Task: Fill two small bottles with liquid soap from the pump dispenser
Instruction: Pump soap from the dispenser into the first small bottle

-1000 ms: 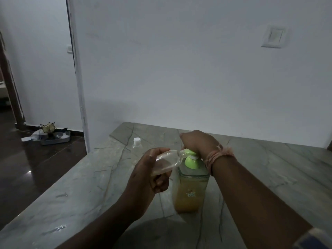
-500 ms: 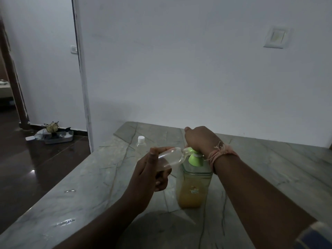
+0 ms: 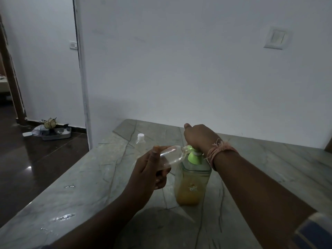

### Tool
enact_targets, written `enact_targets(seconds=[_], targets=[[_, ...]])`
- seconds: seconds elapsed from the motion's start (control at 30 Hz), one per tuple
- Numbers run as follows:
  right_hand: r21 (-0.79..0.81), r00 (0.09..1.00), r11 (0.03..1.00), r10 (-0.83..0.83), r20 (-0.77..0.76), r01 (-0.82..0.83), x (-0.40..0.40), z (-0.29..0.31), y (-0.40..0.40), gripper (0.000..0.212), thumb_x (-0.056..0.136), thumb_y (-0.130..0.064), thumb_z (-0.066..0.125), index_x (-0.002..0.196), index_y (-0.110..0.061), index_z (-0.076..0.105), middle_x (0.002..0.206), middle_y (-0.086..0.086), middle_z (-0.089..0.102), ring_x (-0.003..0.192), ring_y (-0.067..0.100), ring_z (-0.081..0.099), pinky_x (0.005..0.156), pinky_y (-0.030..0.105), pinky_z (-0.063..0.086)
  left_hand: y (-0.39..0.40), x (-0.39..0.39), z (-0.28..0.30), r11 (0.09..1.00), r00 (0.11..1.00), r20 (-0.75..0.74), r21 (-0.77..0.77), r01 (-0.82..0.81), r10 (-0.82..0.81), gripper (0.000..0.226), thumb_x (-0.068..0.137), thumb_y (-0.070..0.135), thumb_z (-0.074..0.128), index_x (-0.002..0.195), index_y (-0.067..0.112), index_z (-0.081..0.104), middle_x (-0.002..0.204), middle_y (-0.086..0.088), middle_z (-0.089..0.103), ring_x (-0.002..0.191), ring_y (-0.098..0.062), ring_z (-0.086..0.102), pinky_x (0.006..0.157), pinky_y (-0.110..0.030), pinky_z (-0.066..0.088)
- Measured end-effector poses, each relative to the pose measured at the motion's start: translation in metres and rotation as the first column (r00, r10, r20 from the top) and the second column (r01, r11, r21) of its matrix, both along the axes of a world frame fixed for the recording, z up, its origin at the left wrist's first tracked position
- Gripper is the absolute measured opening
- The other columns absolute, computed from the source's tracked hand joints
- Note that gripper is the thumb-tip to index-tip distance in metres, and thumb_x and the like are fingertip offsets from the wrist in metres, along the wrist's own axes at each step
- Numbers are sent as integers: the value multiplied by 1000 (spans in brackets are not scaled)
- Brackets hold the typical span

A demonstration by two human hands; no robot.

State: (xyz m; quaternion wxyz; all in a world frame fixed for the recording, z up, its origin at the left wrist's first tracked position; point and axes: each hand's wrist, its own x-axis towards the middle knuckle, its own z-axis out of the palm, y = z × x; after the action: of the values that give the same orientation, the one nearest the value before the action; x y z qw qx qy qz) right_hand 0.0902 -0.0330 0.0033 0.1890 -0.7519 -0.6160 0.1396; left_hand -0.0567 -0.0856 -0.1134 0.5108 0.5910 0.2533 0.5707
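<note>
A clear pump dispenser (image 3: 192, 184) with a green pump head and orange-yellow soap in its lower part stands on the marble table (image 3: 89, 186). My right hand (image 3: 199, 137) rests on top of the pump head with curled fingers and hides most of it. My left hand (image 3: 152, 169) holds a small clear bottle (image 3: 172, 155) tilted on its side, its mouth against the green nozzle. A second small clear bottle (image 3: 140, 141) with a white cap stands upright farther back on the table, left of the dispenser.
A white wall with a switch plate (image 3: 275, 38) runs behind the table. To the left the table edge drops to a dark glossy floor, where a tray (image 3: 53, 133) of small items sits by a doorway.
My right hand and the pump head have risen from the pressed-down position. The view has shifted slightly. The left hand still holds the tilted bottle at the nozzle.
</note>
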Motion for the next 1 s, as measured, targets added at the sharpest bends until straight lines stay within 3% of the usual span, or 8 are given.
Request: enact_targets(seconds=[0.1, 0.2, 0.33, 0.47, 0.57, 0.67, 0.8, 1.0], targets=[[-41, 999, 998, 50, 10, -50, 1, 1, 3, 47, 106, -20, 20, 143, -7, 45, 141, 21, 50, 128, 35, 47, 106, 37, 39, -2, 1, 1, 1000, 1000, -16, 16, -18, 18, 56, 91, 52, 42, 124, 12, 63, 60, -4, 52, 44, -9, 39, 41, -22, 34], [14, 999, 999, 40, 12, -41, 7, -4, 5, 49, 105, -23, 21, 133, -6, 57, 132, 21, 57, 119, 36, 53, 102, 38, 43, 1, 1, 0, 999, 999, -21, 12, -33, 33, 53, 92, 50, 41, 122, 13, 64, 61, -5, 53, 44, -8, 40, 41, -22, 34], [-11, 999, 999, 46, 15, -46, 4, -6, -7, 39, 106, -13, 29, 127, 2, 58, 128, 23, 58, 120, 37, 54, 98, 37, 46, 0, 3, -2, 999, 999, -14, 2, -38, 38, 47, 95, 44, 41, 119, 11, 64, 63, -10, 50, 44, -9, 40, 40, -21, 34], [-35, 998, 997, 64, 15, -63, 0, 4, -11, 39, 106, -11, 28, 128, 3, 57, 133, 22, 56, 123, 35, 53, 100, 34, 43, -2, 3, -2, 999, 998, -35, 11, -42, 42, 47, 94, 42, 43, 122, 9, 62, 57, -1, 50, 43, -8, 40, 40, -21, 34], [-8, 996, 997, 76, 35, -76, 2, 4, -3, 45, 106, -19, 24, 126, 1, 59, 135, 17, 56, 124, 31, 51, 100, 31, 39, -4, 5, -1, 999, 998, -43, 29, -46, 47, 46, 93, 43, 44, 120, 11, 64, 57, -2, 49, 43, -8, 40, 40, -20, 34], [53, 998, 997, 53, 25, -54, 8, -4, 5, 48, 104, -23, 25, 122, -4, 64, 129, 18, 61, 118, 34, 55, 103, 39, 42, -1, 4, 0, 997, 998, -30, 42, -62, 63, 45, 93, 41, 44, 119, 12, 67, 55, -2, 48, 42, -9, 39, 40, -21, 33], [15, 999, 999, 38, 13, -39, 3, -5, 0, 43, 104, -16, 26, 127, -3, 60, 132, 21, 58, 121, 35, 53, 103, 40, 43, -1, 3, -1, 998, 997, -29, 25, -65, 66, 42, 96, 40, 43, 116, 11, 66, 56, -2, 49, 44, -10, 38, 40, -22, 33], [18, 999, 999, 42, -29, -42, 7, -6, 6, 51, 103, -30, 25, 124, -4, 64, 129, 18, 61, 117, 33, 56, 101, 36, 43, -4, 3, 0, 998, 998, -31, 28, -56, 57, 42, 96, 39, 42, 117, 11, 66, 55, -1, 50, 43, -10, 38, 40, -22, 32]])
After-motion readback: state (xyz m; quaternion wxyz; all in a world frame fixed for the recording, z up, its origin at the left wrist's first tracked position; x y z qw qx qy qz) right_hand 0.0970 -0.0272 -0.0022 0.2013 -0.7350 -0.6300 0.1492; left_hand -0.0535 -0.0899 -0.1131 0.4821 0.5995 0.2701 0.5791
